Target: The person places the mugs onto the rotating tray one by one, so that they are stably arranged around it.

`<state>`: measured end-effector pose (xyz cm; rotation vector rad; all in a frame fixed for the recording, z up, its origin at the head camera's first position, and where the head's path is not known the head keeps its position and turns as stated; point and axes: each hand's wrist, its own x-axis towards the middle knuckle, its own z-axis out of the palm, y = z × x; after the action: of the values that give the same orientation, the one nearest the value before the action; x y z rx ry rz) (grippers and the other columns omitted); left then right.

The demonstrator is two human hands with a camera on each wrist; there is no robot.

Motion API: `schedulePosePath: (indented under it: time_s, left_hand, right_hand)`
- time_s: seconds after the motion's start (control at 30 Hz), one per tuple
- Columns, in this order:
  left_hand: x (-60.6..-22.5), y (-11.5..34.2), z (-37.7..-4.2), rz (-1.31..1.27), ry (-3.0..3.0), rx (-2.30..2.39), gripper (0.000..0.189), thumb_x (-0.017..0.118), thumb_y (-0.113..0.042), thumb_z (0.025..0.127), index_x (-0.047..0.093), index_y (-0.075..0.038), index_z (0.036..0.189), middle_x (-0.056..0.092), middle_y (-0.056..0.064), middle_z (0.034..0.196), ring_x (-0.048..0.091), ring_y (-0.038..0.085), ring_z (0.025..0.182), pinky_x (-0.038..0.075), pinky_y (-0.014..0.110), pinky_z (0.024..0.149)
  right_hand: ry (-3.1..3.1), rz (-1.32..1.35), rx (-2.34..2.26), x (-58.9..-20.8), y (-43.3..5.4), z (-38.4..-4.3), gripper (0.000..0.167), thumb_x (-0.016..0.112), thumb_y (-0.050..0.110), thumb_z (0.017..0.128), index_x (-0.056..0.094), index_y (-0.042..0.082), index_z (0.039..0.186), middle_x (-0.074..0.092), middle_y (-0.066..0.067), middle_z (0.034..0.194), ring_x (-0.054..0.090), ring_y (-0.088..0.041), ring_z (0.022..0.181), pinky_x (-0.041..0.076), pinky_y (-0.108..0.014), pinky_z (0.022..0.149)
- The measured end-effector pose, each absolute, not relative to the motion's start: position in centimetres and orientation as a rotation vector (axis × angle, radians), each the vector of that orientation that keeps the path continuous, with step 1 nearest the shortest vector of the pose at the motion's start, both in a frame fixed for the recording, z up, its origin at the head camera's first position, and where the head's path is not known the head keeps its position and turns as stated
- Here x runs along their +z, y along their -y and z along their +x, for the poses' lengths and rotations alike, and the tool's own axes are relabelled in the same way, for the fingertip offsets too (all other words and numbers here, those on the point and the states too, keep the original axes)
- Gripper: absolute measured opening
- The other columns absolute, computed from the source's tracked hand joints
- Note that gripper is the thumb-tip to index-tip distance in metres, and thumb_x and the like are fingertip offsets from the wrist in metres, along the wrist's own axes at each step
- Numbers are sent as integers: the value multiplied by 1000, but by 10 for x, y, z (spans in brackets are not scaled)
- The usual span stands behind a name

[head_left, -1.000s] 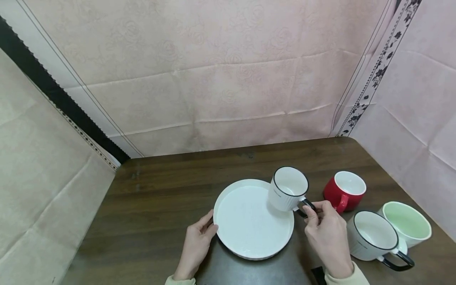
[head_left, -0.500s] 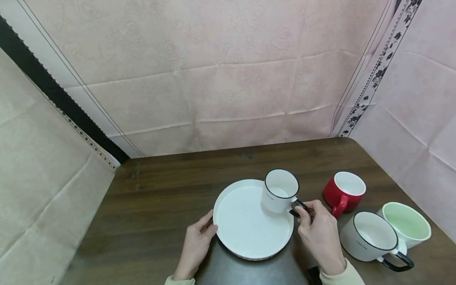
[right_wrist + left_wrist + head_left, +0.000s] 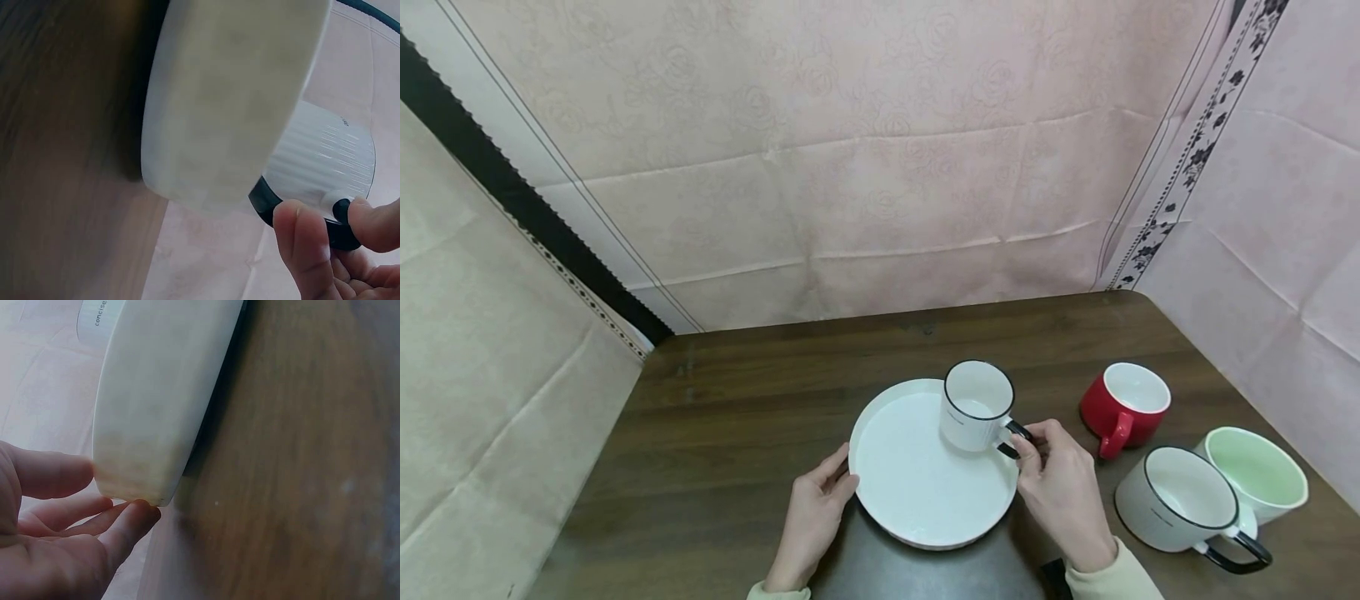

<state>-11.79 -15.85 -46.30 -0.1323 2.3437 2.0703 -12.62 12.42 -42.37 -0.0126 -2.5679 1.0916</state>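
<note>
My right hand [image 3: 1060,492] pinches the black handle of a white mug [image 3: 973,417] with a dark rim. That mug is upright over the back right part of a thick, round white tray [image 3: 917,500]; whether its base touches the surface cannot be told. In the right wrist view, the ribbed side of the mug [image 3: 325,150] shows beyond the tray's deep wall [image 3: 219,106]. At the tray's left edge, my left hand [image 3: 816,517] holds the rim. The left wrist view shows the thumb on the upper edge and fingertips [image 3: 147,509] lower on the wall.
To the right stand a red mug [image 3: 1108,417], a larger white mug [image 3: 1172,508] with a black handle, and a light green mug [image 3: 1262,475] behind it. The brown wooden table [image 3: 737,400] meets pale cloth walls [image 3: 865,167] at the back and sides.
My right hand has carried the white mug leftward and slightly toward me, farther over the tray. My left hand and the tray have stayed in place.
</note>
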Motion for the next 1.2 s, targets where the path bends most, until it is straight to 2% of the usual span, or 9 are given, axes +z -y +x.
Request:
schedulePosePath:
  time_s: [0.43,1.2]
  left_hand:
    - [-465,159,-117,-142,-2327,2080,47,59,0,94,46,8,138,47,25,140,45,32,131,46,26,96]
    - [-464,159,-118,-122,-2344,2062,47,59,0,94,46,7,139,46,24,141,44,32,131,46,28,97]
  right_hand:
    - [2607,-45,1126,-429,-121,-130,19,73,2,85,61,-1,100,64,-12,82,55,-22,66,48,-23,50]
    - [2635,-61,1173,-436,-116,-137,18,72,4,86,62,1,100,66,-12,87,57,-22,70,50,-23,54]
